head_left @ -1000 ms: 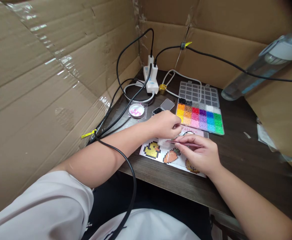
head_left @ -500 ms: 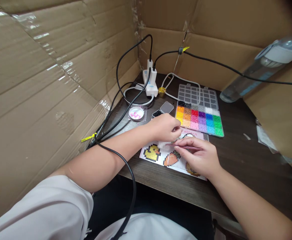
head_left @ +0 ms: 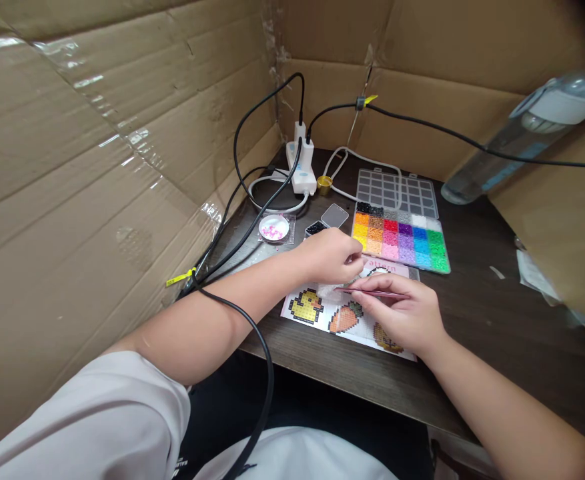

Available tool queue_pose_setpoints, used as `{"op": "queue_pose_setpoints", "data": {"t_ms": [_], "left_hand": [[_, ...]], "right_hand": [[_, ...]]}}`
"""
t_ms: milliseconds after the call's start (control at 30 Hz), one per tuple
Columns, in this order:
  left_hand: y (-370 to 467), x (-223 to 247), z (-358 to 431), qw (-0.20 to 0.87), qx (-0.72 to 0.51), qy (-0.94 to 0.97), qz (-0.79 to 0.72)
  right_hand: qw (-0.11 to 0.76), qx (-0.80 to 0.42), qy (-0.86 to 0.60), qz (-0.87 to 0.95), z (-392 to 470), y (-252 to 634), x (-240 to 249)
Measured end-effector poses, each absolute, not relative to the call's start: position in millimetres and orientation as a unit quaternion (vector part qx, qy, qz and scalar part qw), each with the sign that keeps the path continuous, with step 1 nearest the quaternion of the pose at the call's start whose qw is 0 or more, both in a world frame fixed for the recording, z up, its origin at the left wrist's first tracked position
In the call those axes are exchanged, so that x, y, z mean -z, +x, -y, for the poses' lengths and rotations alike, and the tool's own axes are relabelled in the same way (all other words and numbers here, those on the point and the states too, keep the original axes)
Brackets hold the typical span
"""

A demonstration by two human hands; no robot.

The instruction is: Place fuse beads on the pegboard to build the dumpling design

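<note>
My right hand [head_left: 405, 310] pinches a thin pinkish pair of tweezers [head_left: 379, 293], its tips pointing left. Under those tips a whitish, see-through piece [head_left: 328, 293] rests on the printed pattern sheet [head_left: 305, 319]. The sheet shows pixel pictures, among them a yellow duck [head_left: 306, 305] and an orange carrot [head_left: 345, 319]. Just beyond the tweezers, my left hand [head_left: 331, 257] is closed with curled fingers above the sheet; whatever its fingertips grip is hidden from this angle.
Behind the hands lies a sorted bead box [head_left: 397, 237] with its lid [head_left: 397, 193] folded back. A small box of black beads [head_left: 315, 229] and a white dish [head_left: 274, 229] of pink beads sit left. Farther back are a power strip [head_left: 302, 167], black cables [head_left: 252, 320] and a bottle [head_left: 512, 147].
Both hands keep nearly the same place and grip. The whole view has shifted very slightly; no thing has visibly been picked up or put down.
</note>
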State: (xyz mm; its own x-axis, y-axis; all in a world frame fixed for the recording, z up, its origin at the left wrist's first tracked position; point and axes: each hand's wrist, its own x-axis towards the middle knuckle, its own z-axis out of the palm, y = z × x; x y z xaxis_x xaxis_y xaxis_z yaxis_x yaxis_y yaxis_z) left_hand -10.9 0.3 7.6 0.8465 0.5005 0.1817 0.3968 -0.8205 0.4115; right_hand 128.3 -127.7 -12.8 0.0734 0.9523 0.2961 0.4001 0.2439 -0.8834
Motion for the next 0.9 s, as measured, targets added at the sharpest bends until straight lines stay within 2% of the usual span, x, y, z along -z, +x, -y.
{"op": "queue_pose_setpoints", "data": {"t_ms": [900], "left_hand": [[-10.3,-5.6,-0.9,0.18,-0.151,0.944,-0.232]], "right_hand": [[0.475,-0.298,-0.541,0.626,127.1,130.1,13.4]]}}
